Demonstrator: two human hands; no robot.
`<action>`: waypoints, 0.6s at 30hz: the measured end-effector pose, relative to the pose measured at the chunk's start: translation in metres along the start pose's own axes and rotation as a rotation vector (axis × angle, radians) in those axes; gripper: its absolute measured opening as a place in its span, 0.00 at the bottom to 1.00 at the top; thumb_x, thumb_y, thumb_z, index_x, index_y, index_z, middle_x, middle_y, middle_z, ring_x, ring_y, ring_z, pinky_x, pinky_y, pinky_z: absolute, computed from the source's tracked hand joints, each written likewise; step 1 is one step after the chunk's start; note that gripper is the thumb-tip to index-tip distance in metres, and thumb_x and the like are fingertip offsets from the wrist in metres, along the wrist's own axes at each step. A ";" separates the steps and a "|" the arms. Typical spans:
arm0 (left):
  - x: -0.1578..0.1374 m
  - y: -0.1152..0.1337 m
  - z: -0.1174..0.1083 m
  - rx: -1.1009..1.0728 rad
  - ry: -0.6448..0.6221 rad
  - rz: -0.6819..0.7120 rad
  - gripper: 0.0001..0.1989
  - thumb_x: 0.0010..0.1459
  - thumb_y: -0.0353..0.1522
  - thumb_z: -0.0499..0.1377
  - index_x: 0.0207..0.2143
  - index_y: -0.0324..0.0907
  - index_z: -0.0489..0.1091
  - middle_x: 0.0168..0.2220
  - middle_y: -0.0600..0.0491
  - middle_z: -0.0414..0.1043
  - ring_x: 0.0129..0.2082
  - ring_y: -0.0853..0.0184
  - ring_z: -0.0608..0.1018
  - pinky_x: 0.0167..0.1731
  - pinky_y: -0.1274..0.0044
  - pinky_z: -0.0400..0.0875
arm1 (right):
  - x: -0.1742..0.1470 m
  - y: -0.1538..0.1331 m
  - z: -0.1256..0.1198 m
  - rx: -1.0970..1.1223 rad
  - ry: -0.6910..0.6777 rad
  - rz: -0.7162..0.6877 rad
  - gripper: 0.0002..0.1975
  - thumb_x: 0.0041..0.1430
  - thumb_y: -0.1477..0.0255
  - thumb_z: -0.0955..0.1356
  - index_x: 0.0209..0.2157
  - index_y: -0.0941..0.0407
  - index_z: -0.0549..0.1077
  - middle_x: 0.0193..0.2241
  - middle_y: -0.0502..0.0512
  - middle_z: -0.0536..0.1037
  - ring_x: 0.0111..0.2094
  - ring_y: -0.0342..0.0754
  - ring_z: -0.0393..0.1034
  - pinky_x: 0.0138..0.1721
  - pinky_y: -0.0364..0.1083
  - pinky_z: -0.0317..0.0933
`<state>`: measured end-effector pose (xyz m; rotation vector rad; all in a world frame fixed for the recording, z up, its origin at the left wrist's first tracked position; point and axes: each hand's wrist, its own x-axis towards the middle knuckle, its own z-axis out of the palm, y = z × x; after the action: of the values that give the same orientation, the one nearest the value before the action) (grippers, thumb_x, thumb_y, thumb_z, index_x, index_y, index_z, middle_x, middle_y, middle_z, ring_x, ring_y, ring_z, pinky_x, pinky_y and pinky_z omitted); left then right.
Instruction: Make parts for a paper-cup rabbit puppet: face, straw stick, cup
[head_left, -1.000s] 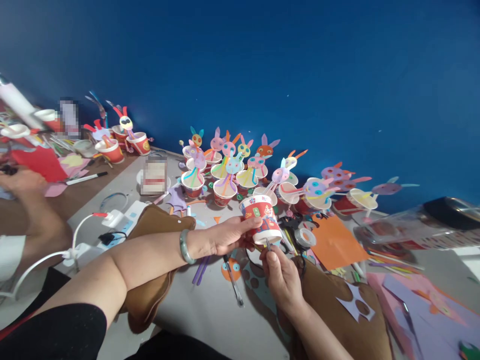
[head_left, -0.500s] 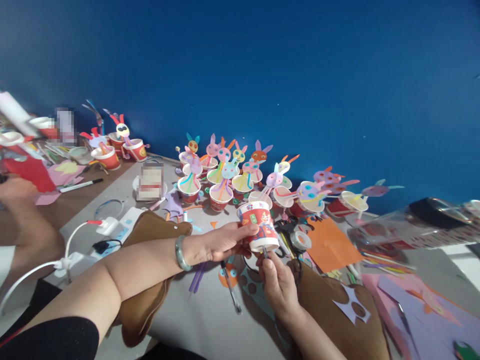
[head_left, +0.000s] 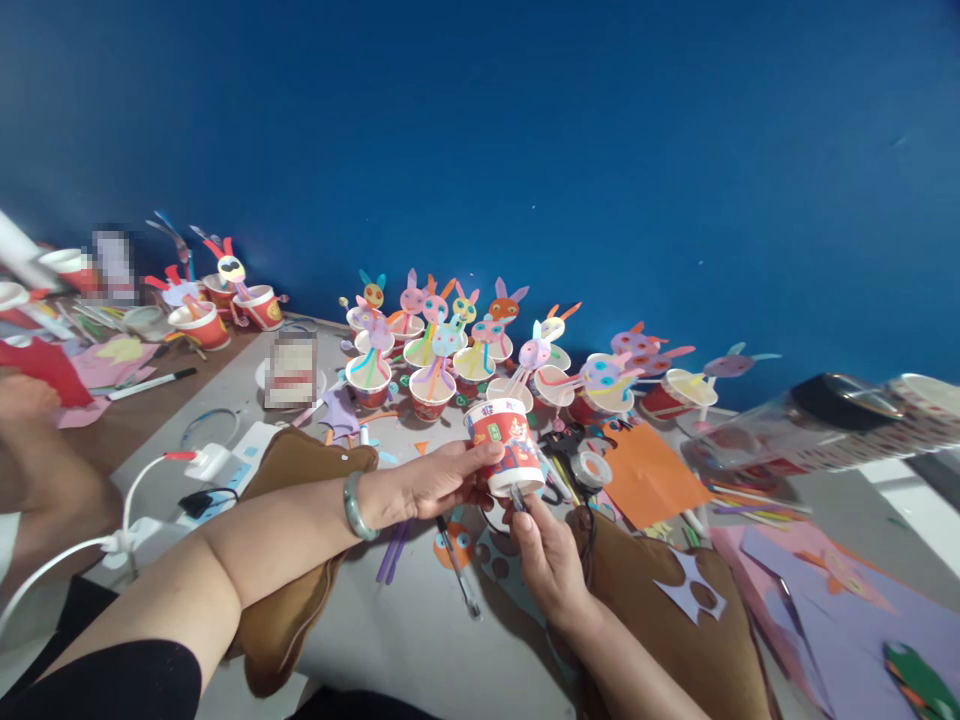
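Note:
My left hand (head_left: 442,485), with a jade-coloured bangle at the wrist, is wrapped round a red and white paper cup (head_left: 516,450) with cartoon print. The cup is tilted, its white base toward me. In my right hand (head_left: 551,560) a slim, dark, shiny tool (head_left: 517,497) is pinched, its tip against the cup's base; its exact kind cannot be made out. Below the hands lie a clear pen (head_left: 459,575), an orange paper face (head_left: 459,547) and purple strips (head_left: 388,562).
Several cups with paper rabbit heads (head_left: 446,340) stand along the blue wall. Brown cushions (head_left: 281,590) lie under my arms. A power strip (head_left: 251,450) is at left, a clear bottle (head_left: 787,440) at right. Another person's hand (head_left: 34,410) is at the far left.
The view has swung slightly to the right, so the scene sits further left. My hands keep their grip on the cup and the tool, with the tool still at the cup's base.

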<state>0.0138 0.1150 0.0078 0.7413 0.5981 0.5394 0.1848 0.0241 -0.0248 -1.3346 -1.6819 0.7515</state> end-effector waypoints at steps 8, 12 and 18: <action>-0.002 0.002 0.003 -0.015 0.030 0.013 0.34 0.38 0.56 0.75 0.35 0.39 0.75 0.31 0.51 0.76 0.31 0.67 0.76 0.33 0.74 0.69 | 0.002 -0.004 0.000 0.013 -0.018 0.004 0.23 0.73 0.50 0.56 0.31 0.52 0.65 0.18 0.46 0.63 0.19 0.44 0.56 0.21 0.44 0.52; -0.001 0.002 0.002 0.004 0.040 -0.006 0.39 0.34 0.58 0.75 0.37 0.38 0.75 0.31 0.51 0.76 0.30 0.68 0.76 0.31 0.76 0.69 | 0.003 -0.004 0.001 0.010 -0.008 -0.019 0.22 0.73 0.52 0.56 0.31 0.52 0.64 0.19 0.45 0.61 0.19 0.43 0.54 0.22 0.44 0.51; 0.000 0.001 0.001 0.023 0.011 0.012 0.39 0.36 0.59 0.74 0.38 0.37 0.74 0.31 0.51 0.76 0.31 0.68 0.76 0.32 0.76 0.69 | 0.002 -0.003 0.001 -0.001 0.001 -0.052 0.21 0.74 0.53 0.56 0.33 0.53 0.65 0.19 0.44 0.62 0.20 0.42 0.54 0.22 0.43 0.51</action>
<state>0.0144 0.1150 0.0095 0.7641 0.6110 0.5492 0.1820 0.0256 -0.0221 -1.2865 -1.7093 0.7199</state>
